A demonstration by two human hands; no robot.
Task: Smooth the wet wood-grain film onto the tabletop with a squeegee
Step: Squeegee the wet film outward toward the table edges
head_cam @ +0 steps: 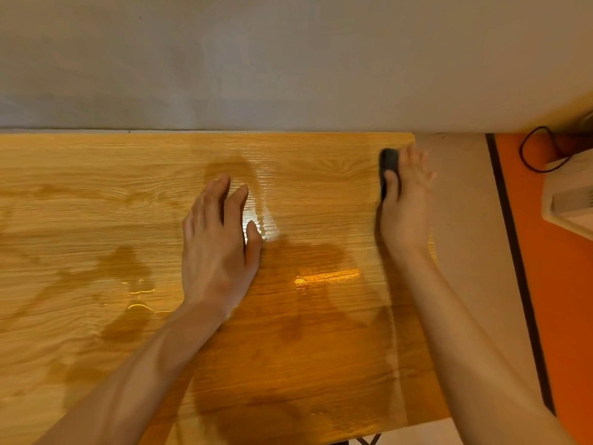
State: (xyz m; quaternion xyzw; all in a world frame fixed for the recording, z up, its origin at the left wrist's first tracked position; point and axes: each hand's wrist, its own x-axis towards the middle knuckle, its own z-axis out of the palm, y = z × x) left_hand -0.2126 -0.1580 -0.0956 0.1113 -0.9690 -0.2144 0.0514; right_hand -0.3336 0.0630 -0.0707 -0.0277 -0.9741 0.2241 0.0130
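Observation:
The wood-grain film (pixel 128 200) covers the tabletop, glossy and wet, with darker patches and bright water glints. My left hand (pixel 218 242) lies flat on the film near its middle, fingers straight and pointing toward the wall. My right hand (pixel 406 203) grips a small dark squeegee (pixel 388 162) near the film's far right edge, thumb across its face; the squeegee stands on edge against the film. A strip of bare pale tabletop (pixel 462 200) shows to the right of the film.
A grey wall (pixel 256 59) runs right behind the table's far edge. An orange floor (pixel 564 300) lies to the right, with a white appliance (pixel 571 200) and a black cable (pixel 529 149) on it. A dark table rim (pixel 513 245) borders the right side.

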